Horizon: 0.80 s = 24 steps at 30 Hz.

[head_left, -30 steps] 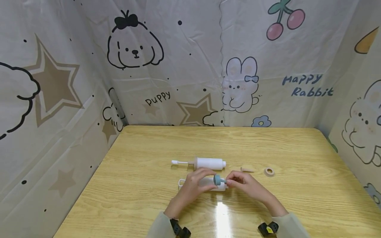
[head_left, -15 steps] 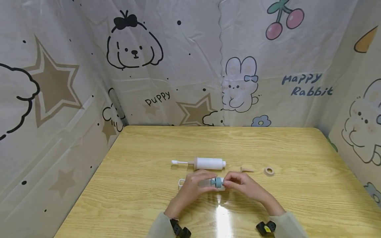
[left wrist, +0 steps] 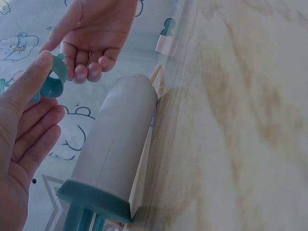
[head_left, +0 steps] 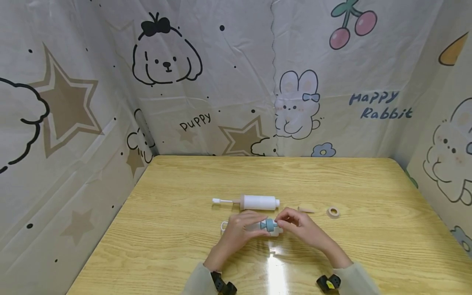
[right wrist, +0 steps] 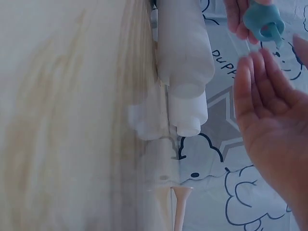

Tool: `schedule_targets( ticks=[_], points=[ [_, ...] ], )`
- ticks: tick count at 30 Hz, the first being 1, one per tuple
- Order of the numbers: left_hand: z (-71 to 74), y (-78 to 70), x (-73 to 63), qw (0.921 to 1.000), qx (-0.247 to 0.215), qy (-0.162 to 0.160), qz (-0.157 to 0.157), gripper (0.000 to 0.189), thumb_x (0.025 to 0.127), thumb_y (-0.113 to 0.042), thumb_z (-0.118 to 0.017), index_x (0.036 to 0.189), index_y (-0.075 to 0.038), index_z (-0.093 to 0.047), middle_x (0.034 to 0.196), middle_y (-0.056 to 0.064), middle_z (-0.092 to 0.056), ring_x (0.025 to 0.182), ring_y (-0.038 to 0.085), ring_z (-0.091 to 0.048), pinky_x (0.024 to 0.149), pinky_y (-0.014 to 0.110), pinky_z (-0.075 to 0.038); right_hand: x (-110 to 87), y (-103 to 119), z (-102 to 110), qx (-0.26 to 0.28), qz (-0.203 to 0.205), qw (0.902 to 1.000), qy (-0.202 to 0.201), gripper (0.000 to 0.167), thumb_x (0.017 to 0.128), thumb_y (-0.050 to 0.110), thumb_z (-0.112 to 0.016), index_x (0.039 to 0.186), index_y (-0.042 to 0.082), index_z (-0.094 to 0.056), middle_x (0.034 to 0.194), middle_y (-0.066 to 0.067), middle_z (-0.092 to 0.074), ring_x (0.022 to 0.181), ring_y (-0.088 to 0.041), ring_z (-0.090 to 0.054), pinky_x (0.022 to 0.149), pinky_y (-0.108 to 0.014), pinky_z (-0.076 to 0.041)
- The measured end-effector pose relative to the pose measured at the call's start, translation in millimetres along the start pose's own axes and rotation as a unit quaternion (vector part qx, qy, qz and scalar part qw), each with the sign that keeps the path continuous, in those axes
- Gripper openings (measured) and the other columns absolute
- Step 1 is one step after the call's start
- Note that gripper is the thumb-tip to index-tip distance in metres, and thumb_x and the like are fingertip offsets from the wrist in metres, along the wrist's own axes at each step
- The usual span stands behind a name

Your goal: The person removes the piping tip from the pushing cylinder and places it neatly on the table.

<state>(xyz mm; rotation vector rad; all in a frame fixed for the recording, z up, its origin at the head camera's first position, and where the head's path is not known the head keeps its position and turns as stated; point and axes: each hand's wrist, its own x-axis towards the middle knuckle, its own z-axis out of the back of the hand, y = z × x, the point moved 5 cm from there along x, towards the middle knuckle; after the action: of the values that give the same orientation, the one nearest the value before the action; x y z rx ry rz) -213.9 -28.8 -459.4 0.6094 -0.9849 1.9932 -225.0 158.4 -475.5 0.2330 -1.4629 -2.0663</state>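
In the head view, my left hand (head_left: 241, 226) holds a small teal ring-shaped collar (head_left: 270, 225) with a thin spout, pinching it between thumb and fingers. The collar's round opening shows in the left wrist view. My right hand (head_left: 300, 226) is beside the spout; in the right wrist view its fingers (right wrist: 262, 82) are nearly straight and its thumb stands apart, with the spout near their tips. Below the hands lies a white cylinder (head_left: 274, 233), partly covered; its end collar (left wrist: 98, 199) is teal, with a loop beyond it.
Behind the hands, a second white cylinder (head_left: 259, 202) with a beige collar and a thin white-tipped rod lies on the wooden table (head_left: 177, 246). To the right are a beige cone-shaped piece (head_left: 305, 210) and a beige ring (head_left: 333, 212). Patterned cloth surrounds the table.
The teal collar has turned in my left hand, and a cone-shaped part now shows on its left. My right hand has shifted slightly left; its fingers no longer clearly pinch the spout.
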Motion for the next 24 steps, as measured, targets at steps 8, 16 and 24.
schedule_targets(
  ticks=[8, 16, 24],
  points=[
    [2.0, -1.1, 0.6, 0.9997, 0.014, -0.019, -0.01, 0.039, 0.068, -0.02, -0.085, 0.103, -0.004, -0.076, 0.098, 0.008, -0.077, 0.086, 0.016, -0.074, 0.082, 0.014, -0.056, 5.8, 5.8, -14.0, -0.021, 0.008, 0.9994, -0.027, 0.019, 0.097, 0.013, -0.061, 0.113, 0.006, -0.065, 0.106, -0.009, -0.066, 0.093, -0.001, -0.06, 0.083, -0.025, -0.055],
    [0.2, 5.0, -0.9, 0.9991, -0.036, 0.002, 0.022, 0.035, 0.073, -0.016, -0.083, 0.105, -0.004, -0.075, 0.101, 0.009, -0.077, 0.091, 0.018, -0.074, 0.085, 0.016, -0.056, 3.0, 8.4, -12.8, -0.003, 0.007, 0.9995, -0.03, 0.014, 0.096, 0.011, -0.061, 0.108, 0.005, -0.064, 0.102, -0.01, -0.065, 0.091, -0.002, -0.06, 0.082, -0.022, -0.055],
    [0.5, 10.4, -3.3, 0.9963, -0.063, 0.006, 0.059, 0.027, 0.078, -0.016, -0.082, 0.102, -0.006, -0.076, 0.099, 0.007, -0.077, 0.092, 0.017, -0.074, 0.085, 0.017, -0.056, -0.2, 5.9, -5.8, 0.002, 0.009, 0.9992, -0.04, 0.017, 0.094, 0.01, -0.064, 0.11, 0.006, -0.063, 0.101, -0.007, -0.064, 0.089, -0.004, -0.06, 0.081, -0.023, -0.054]
  ],
)
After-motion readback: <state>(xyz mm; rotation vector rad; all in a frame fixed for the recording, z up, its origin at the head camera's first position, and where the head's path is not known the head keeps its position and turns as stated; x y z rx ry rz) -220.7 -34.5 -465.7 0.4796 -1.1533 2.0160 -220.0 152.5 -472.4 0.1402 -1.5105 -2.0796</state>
